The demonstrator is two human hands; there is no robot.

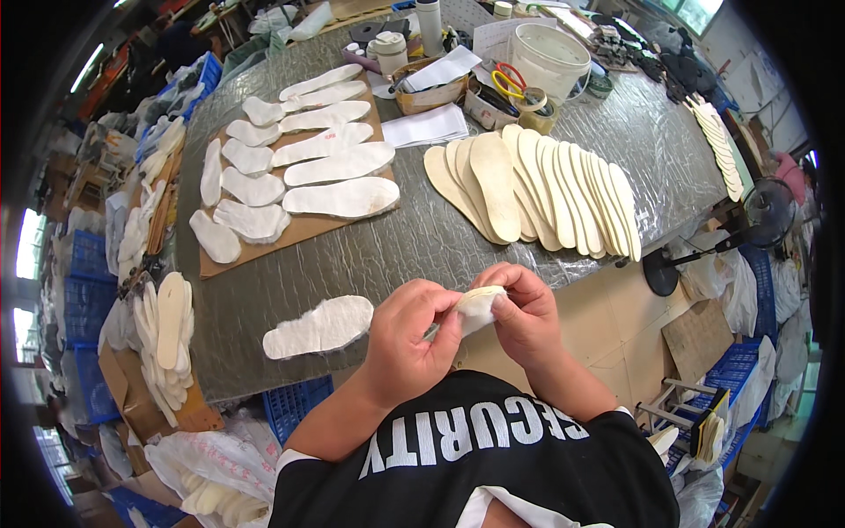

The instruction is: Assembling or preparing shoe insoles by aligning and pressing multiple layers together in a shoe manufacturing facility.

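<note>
My left hand (407, 333) and my right hand (531, 319) meet in front of my chest, at the table's near edge. Between them they pinch an insole (480, 308) with a cream edge and a white face, seen end-on. Thumbs and fingertips of both hands press on its rim; most of its length is hidden. To the left of my left hand a single white fuzzy insole (319, 327) lies flat on the dark table (264, 295). Beyond my hands, a fanned row of cream insoles (495, 187) overlaps on the tabletop.
White insoles and shorter pieces lie in rows on a cardboard sheet (304, 236) at the far left. Behind stand a white bucket (550, 62), scissors (509, 81), a tape roll (535, 110) and papers (427, 128). A fan (767, 211) and blue crates (738, 374) flank the right side.
</note>
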